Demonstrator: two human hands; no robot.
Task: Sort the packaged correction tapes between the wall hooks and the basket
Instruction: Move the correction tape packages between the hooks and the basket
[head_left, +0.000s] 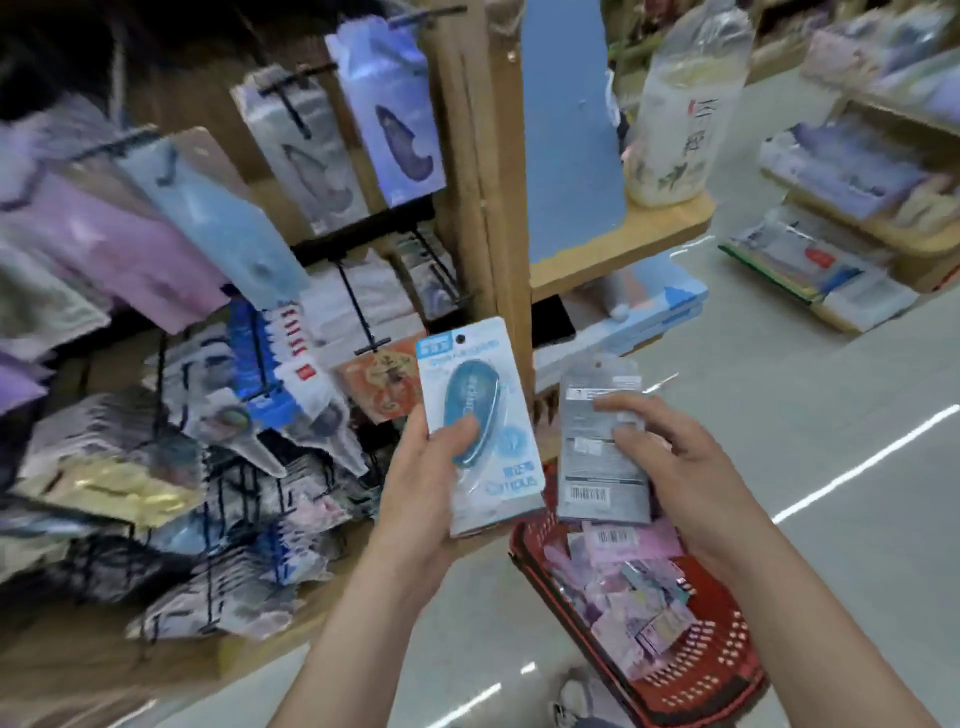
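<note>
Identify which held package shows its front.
The pale blue package in the left hand; the grey package in the right hand shows its barcoded back.

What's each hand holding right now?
Left hand: grips the blue correction tape pack.
Right hand: grips the grey pack, barcode side showing.

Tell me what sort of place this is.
Probably a stationery shop. Carded packs hang on black wall hooks, a red shopping basket of packets sits on the floor, and stocked wooden shelves stand further back. The left hand grips a blue correction tape pack, the right hand a grey pack.
</note>
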